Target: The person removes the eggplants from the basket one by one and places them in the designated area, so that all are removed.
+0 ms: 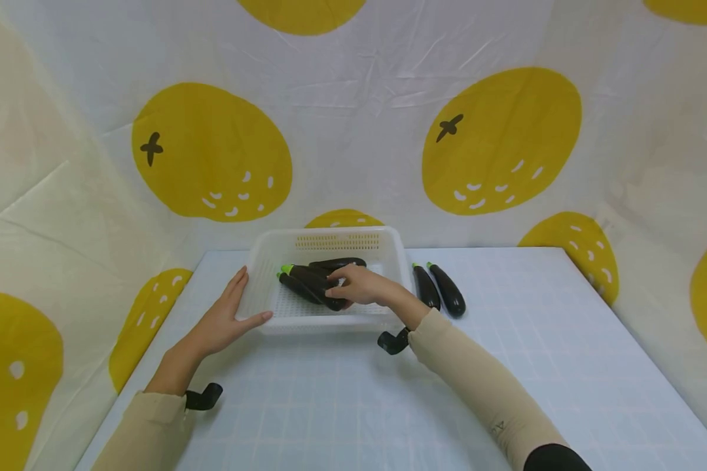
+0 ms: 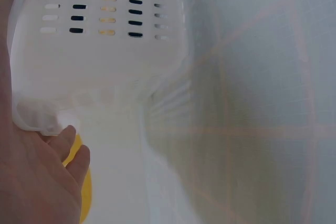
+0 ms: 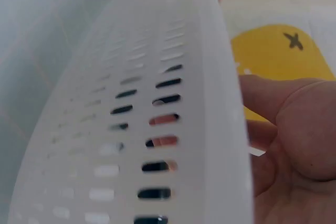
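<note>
A white slotted plastic basket (image 1: 330,322) holds several dark eggplants (image 1: 297,288) with green stem ends. Reaching over its front right side, my right hand (image 1: 362,286) curls its fingers and thumb around the blunt end of one eggplant (image 1: 315,278). In the right wrist view the basket wall (image 3: 173,93) hides most of that grip; fingers show through the slots beside dark skin. My left hand (image 1: 220,320) rests on the basket's front left corner, fingers stretched along the left side and thumb at the front rim. The left wrist view shows that hand (image 2: 42,182) against the rim.
Two more eggplants (image 1: 446,291) lie on the table just right of the basket. A pale checked cloth (image 1: 330,405) covers the table. Behind it hangs a white sheet (image 1: 353,131) printed with yellow fruit shapes, close to the basket's back edge.
</note>
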